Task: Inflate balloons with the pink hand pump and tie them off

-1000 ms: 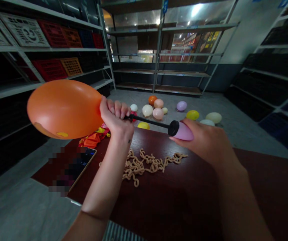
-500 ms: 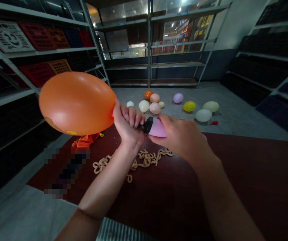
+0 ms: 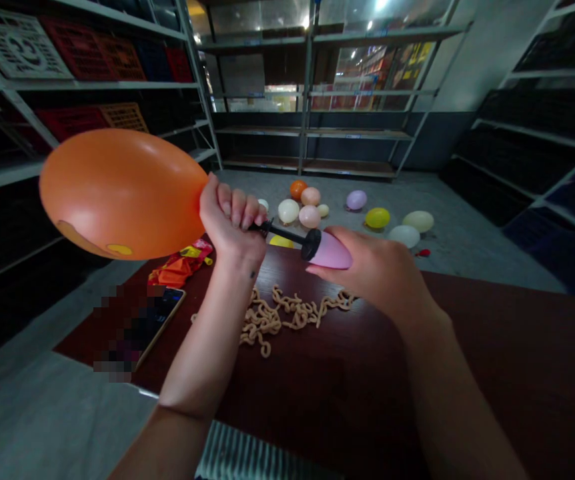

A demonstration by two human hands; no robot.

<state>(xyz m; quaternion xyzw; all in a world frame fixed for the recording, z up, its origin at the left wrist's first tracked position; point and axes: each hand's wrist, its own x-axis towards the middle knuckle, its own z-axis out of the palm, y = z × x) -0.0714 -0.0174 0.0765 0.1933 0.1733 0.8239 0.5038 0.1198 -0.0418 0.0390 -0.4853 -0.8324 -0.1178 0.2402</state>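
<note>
A large inflated orange balloon (image 3: 125,193) fills the left side, its neck end tucked into my left hand (image 3: 232,217). That hand's fingers are wrapped around the balloon's neck and the black end of a hand pump. From it a black rod runs right into the pump's pink barrel (image 3: 331,250). My right hand (image 3: 380,270) is closed around this barrel. Both hands are above the dark red table (image 3: 347,393). Beneath them lies a heap of beige, curly, rope-like pieces (image 3: 267,317), partly covered by my left forearm.
An orange and red packet (image 3: 177,268) and a phone (image 3: 160,323) lie at the table's left; part of the phone is pixelated. Beyond the table, several balloons, such as a yellow balloon (image 3: 377,217), rest on the floor. Metal shelves (image 3: 307,133) stand behind, with crates (image 3: 75,50) at left.
My hands have moved apart, and a length of black rod now shows between them. The orange balloon and my left hand have shifted left. More of the phone and a yellow balloon beyond the table show.
</note>
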